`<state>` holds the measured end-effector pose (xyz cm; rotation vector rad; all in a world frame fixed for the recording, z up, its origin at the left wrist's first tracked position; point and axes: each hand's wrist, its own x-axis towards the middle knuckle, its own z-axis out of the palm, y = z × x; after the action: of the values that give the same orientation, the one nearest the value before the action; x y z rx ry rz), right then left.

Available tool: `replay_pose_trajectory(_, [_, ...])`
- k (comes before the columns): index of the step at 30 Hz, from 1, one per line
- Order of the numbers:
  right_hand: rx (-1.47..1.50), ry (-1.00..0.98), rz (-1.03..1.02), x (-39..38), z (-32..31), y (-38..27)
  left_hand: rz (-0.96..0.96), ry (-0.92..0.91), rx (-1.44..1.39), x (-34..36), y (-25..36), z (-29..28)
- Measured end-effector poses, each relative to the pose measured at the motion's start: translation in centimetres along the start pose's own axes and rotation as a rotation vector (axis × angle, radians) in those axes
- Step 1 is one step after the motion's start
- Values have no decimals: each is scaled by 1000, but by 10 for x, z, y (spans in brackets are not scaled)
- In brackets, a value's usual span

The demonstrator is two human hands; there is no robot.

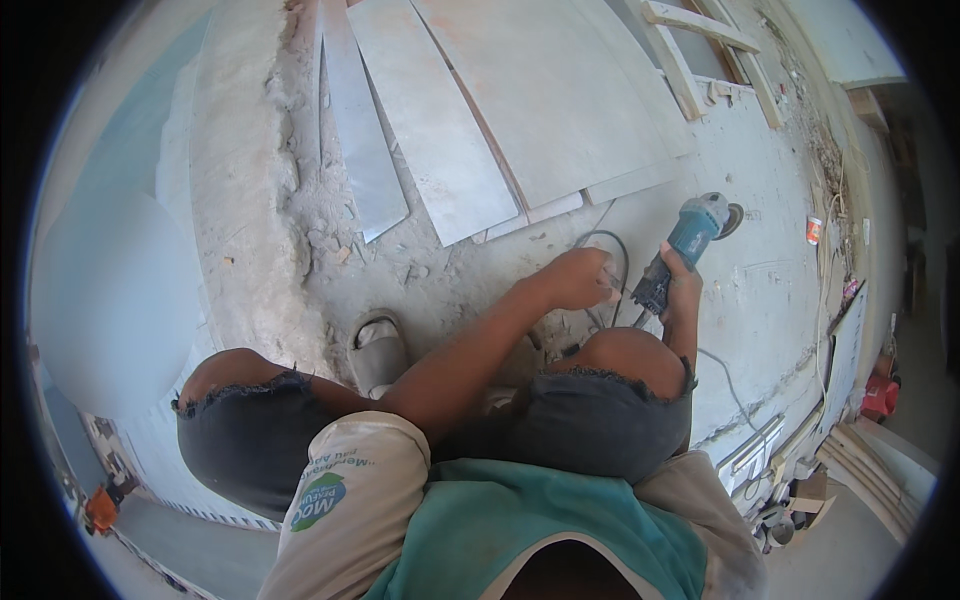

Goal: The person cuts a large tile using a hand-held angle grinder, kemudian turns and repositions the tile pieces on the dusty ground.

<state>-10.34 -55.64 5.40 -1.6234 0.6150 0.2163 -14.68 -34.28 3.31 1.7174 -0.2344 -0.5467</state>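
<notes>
My right hand (pixel 680 285) grips a teal and black angle grinder (pixel 690 232), held tilted above the concrete floor with its grey head and round disc (pixel 733 221) pointing away to the right. My left hand (pixel 582 278) is closed just left of the grinder's black back end; what is in its fingers is too small to make out. A dark cord (pixel 622 250) loops behind my left hand. My bent knees show below, with a grey sandal (pixel 382 360) under my left forearm. Beyond the hands lie pale flat panels (pixel 520 80) and narrower strips (pixel 430 130).
A broken concrete edge (pixel 285 180) with rubble runs along the left. Wooden battens (pixel 690 30) lie at the upper right. A small orange-white cup (pixel 813 231), more cord (pixel 735 390), stacked planks (pixel 865 470) and a red object (pixel 879 395) are at the right.
</notes>
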Motion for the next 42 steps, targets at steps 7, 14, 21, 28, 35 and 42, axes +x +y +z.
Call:
replay_pose_trajectory(7, [-133,210,25,32,-41,37,-22,882,-280,-11,10,-163])
replay_pose_trajectory(14, [-455,396,-34,74,-50,55,-591,1258,-402,-37,-109,-187])
replay_pose_trajectory(21, [-691,389,-17,83,-28,66,-686,1386,-420,-5,-121,-181])
replay_pose_trajectory(28, [-882,453,-27,105,-9,79,-717,1460,-444,-30,-100,-179])
replay_pose_trajectory(35, [-949,517,-3,86,12,63,-620,1577,-493,-44,-117,-173])
replay_pose_trajectory(42, [-1036,530,-10,96,14,76,-645,1826,-334,-122,-102,-241])
